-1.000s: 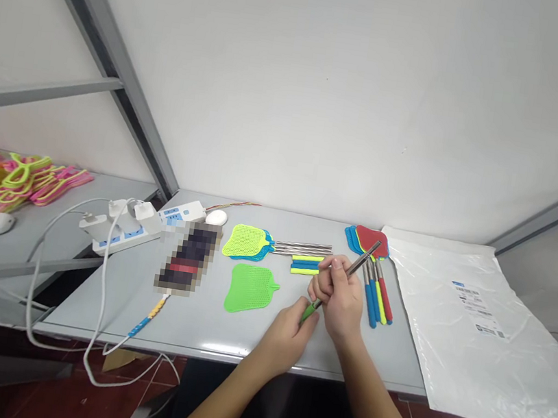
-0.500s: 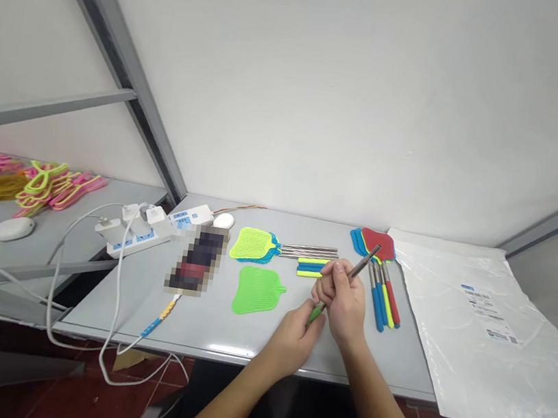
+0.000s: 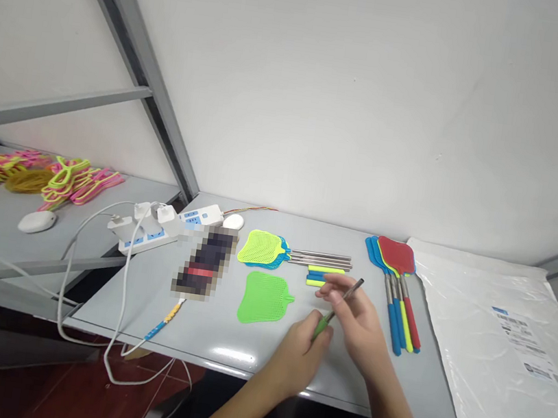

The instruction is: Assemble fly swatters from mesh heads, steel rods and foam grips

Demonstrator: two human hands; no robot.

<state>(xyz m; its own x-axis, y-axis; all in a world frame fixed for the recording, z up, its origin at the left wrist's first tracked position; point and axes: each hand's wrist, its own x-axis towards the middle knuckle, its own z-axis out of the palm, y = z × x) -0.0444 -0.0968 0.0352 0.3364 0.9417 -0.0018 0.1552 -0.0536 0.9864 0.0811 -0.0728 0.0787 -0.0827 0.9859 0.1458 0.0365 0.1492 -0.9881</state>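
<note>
My left hand (image 3: 301,350) is closed round a green handle grip (image 3: 320,326) with a metal rod (image 3: 352,290) standing out of it, tilted up to the right. Around the upper rod, my right hand (image 3: 357,320) has its fingers loosened and apart; whether the thumb touches the rod I cannot tell. Left of the hands lies a loose green fly swatter head (image 3: 266,299). Behind it are yellow and blue swatter heads (image 3: 259,248), metal rods (image 3: 324,259) and yellow and blue grips (image 3: 318,277). Swatters with handles (image 3: 397,257), in red and blue, lie to the right.
A white plastic package (image 3: 475,361) covers the table's right end. At left are a power strip (image 3: 153,238) with white cables, a blurred-out phone (image 3: 206,264) and a white round object (image 3: 233,222). Pink and yellow cords (image 3: 75,182) lie on the side table.
My right hand has loosened its fist from around the metal rod and spread its fingers. My left hand still grips the green handle. The whole view has shifted a little.
</note>
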